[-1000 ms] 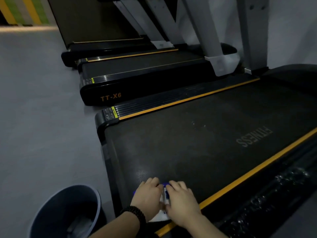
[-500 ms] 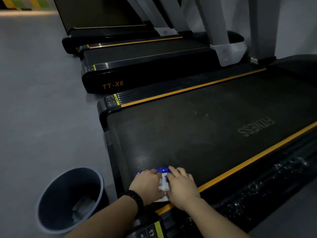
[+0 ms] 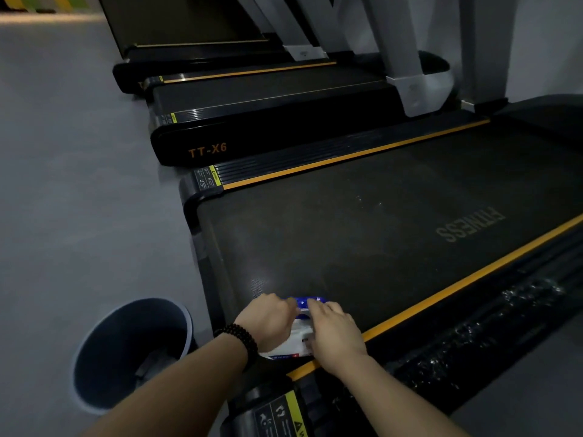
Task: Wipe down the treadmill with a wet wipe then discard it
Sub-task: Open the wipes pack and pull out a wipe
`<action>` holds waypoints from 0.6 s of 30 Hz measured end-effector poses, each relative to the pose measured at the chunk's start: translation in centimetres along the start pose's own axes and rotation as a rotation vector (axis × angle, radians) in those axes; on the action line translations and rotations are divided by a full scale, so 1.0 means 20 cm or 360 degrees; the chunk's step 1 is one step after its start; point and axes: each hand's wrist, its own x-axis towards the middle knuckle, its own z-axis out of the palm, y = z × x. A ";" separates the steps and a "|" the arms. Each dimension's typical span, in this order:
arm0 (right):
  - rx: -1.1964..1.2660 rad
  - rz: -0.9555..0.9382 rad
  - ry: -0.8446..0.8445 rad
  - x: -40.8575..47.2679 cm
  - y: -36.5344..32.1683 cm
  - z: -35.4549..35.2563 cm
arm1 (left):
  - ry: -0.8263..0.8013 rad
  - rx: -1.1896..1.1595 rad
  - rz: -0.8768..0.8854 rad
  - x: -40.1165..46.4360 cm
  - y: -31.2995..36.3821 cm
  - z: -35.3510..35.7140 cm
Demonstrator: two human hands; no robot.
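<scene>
A blue and white pack of wet wipes (image 3: pixel 303 323) lies on the rear end of the black treadmill belt (image 3: pixel 362 247), near the orange side stripe. My left hand (image 3: pixel 268 323), with a black bead bracelet on the wrist, rests on the pack's left side. My right hand (image 3: pixel 334 335) lies on its right side, fingers over the top. Both hands cover most of the pack. No loose wipe shows.
A round dark bin (image 3: pixel 126 351) with some white waste inside stands on the grey floor left of the treadmill's rear corner. Two more treadmills (image 3: pixel 268 121) stand behind, with grey uprights (image 3: pixel 407 64) at the back right. A ribbed black side rail (image 3: pixel 473 339) runs along the right.
The view has tilted down and drawn back a little, so more of the bin and the rear corner show. Both hands stay on the pack, with more of its blue top showing.
</scene>
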 end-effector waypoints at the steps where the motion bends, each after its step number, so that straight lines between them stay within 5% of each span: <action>1: 0.0027 0.0025 0.0012 0.00 0.00 0.00 | 0.0058 -0.0131 -0.0101 0.02 -0.01 0.01; 5: -0.0060 -0.0022 0.0047 -0.01 0.00 0.03 | 0.0205 -0.0441 -0.0405 0.07 -0.02 0.01; 11: -0.0135 -0.0272 0.0090 0.01 -0.06 0.02 | 0.0341 -0.0425 -0.0426 0.10 -0.06 0.01; 18: -0.0155 -0.0106 0.0023 0.09 -0.13 0.06 | 0.0017 -0.0485 -0.0213 0.06 -0.16 0.10</action>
